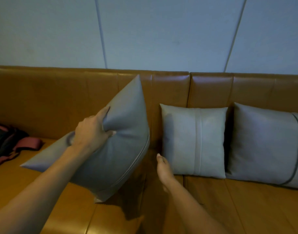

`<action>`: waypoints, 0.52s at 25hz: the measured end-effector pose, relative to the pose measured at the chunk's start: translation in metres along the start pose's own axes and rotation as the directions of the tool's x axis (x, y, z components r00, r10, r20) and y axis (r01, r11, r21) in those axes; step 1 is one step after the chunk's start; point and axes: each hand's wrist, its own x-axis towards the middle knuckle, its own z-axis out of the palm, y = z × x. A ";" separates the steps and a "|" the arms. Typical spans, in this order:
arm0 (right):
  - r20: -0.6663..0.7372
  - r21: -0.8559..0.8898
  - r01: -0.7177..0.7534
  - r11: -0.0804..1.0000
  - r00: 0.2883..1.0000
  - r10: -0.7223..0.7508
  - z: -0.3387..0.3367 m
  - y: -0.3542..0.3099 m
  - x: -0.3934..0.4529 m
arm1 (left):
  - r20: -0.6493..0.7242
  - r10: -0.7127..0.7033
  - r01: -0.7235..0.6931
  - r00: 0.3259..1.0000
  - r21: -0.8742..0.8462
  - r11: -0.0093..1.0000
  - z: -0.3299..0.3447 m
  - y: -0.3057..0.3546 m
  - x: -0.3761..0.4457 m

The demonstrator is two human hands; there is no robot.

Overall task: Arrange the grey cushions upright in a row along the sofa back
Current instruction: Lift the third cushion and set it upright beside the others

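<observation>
On tan leather sofa (pixel 212 200), left hand (pixel 92 130) pinching smooth grey cushion (pixel 117 149)

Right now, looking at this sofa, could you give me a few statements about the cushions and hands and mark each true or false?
1. The left hand grips the tilted grey cushion. True.
2. The right hand holds a cushion up in the air. False: it is open and low, by the bottom corner of the small grey cushion.
3. Two grey cushions already stand upright against the sofa back. True: the small one and the larger grey cushion.
4. The sofa is blue. False: it is tan-brown.
5. Dark and pink fabric lies on the seat at the left. True.
</observation>
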 end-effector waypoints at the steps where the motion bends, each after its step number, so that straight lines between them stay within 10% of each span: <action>1: -0.007 0.093 -0.039 0.995 0.999 0.040 -0.004 0.006 0.003 | -0.063 0.043 -0.049 0.997 -0.097 0.994 -0.020 0.002 -0.006; 8: 0.039 0.508 0.034 0.860 0.997 -0.063 -0.057 -0.030 -0.009 | -0.121 0.037 -0.120 0.992 -0.800 0.588 -0.108 0.008 -0.019; 13: -0.123 0.591 0.124 0.797 0.990 -0.063 -0.093 -0.062 -0.020 | -0.016 -0.069 0.013 0.997 -0.912 0.409 -0.060 0.021 0.007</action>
